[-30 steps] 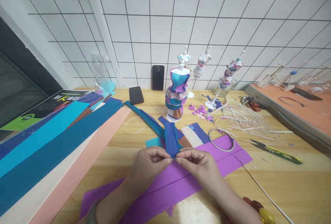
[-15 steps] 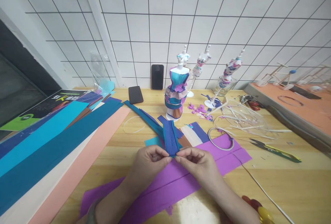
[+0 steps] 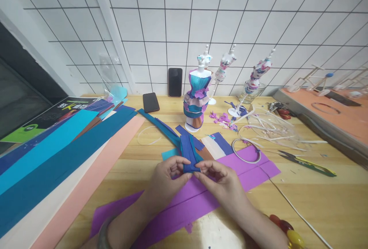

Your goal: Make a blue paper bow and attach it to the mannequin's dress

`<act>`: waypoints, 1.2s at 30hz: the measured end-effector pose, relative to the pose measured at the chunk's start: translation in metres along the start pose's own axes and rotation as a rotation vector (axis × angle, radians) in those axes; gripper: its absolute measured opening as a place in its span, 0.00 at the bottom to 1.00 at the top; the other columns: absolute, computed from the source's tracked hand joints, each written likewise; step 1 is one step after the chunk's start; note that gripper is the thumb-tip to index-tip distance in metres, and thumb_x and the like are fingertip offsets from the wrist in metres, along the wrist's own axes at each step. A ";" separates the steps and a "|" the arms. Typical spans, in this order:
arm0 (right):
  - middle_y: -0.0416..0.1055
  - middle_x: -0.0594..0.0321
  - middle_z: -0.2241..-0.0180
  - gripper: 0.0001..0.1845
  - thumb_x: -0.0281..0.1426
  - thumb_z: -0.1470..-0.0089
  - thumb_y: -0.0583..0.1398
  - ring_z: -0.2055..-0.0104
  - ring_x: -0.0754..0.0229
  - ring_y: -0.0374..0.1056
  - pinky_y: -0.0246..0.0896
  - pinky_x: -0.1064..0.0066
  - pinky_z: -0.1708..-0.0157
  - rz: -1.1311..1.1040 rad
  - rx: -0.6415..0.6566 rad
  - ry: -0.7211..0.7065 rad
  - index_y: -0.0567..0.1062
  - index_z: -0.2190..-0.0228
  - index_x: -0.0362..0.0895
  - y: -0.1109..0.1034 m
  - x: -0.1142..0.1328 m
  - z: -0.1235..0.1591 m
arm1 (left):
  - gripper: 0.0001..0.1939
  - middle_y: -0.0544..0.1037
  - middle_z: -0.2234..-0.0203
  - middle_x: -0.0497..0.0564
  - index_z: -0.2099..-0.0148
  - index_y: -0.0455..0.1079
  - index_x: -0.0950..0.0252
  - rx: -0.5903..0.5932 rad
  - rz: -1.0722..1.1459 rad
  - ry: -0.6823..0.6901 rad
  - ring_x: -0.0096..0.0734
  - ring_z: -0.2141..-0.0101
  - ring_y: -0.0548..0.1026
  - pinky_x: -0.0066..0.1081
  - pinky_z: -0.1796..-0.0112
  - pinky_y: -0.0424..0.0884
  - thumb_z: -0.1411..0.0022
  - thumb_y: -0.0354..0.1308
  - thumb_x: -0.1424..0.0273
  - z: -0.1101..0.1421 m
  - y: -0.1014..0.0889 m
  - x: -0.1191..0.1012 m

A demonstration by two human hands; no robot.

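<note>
A layered strip of blue and teal crepe paper (image 3: 188,150) is pinched at its near end between both hands. My left hand (image 3: 169,176) grips its left corner, thumb below and fingers above. My right hand (image 3: 219,178) grips the right corner in the same way. The strip's far part narrows and runs away to the back left. Beneath the hands lies a wide purple paper sheet (image 3: 198,206). Just behind stands a small dress form (image 3: 198,99) wrapped in teal, purple and pink paper.
Long coloured paper strips (image 3: 71,160) cover the left side. Yellow-green thread snips (image 3: 307,163), a wire coil (image 3: 246,161) and tangled clear cord (image 3: 273,126) lie right. Two phones (image 3: 151,102) and smaller dress forms (image 3: 227,65) are at the back. An orange-topped tray (image 3: 330,114) borders the right.
The near end of the blue strip now shows wider and flatter between my fingertips, which have moved slightly apart. The view has tilted a little.
</note>
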State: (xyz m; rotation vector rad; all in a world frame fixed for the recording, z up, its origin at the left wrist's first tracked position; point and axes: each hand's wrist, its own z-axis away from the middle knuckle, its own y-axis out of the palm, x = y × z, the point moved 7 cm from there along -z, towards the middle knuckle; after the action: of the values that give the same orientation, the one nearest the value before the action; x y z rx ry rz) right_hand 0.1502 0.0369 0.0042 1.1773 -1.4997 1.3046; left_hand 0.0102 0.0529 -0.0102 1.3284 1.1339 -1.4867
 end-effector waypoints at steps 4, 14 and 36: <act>0.74 0.62 0.76 0.06 0.28 0.56 0.62 0.75 0.61 0.69 0.67 0.71 0.74 0.057 0.023 -0.059 0.77 0.70 0.43 0.000 0.003 -0.001 | 0.10 0.74 0.75 0.47 0.62 0.67 0.66 0.022 0.011 0.009 0.27 0.71 0.73 0.26 0.69 0.68 0.50 0.58 0.75 0.000 0.000 -0.001; 0.76 0.58 0.69 0.11 0.27 0.49 0.58 0.67 0.57 0.71 0.69 0.66 0.68 0.197 0.110 -0.289 0.77 0.63 0.48 0.002 0.016 0.001 | 0.08 0.78 0.72 0.48 0.65 0.72 0.63 -0.043 -0.283 0.170 0.29 0.70 0.74 0.27 0.67 0.70 0.49 0.56 0.77 0.002 -0.004 -0.017; 0.74 0.58 0.69 0.12 0.26 0.48 0.57 0.67 0.58 0.71 0.68 0.69 0.68 0.232 0.134 -0.365 0.77 0.62 0.48 0.003 0.018 0.001 | 0.06 0.79 0.75 0.49 0.69 0.73 0.65 -0.097 -0.460 0.350 0.28 0.74 0.74 0.25 0.70 0.69 0.51 0.59 0.79 0.005 -0.005 -0.030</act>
State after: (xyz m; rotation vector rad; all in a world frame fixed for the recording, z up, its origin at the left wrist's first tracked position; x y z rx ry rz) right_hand 0.1433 0.0340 0.0203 1.4186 -1.8806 1.4143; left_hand 0.0073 0.0495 0.0203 1.3520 1.8108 -1.5212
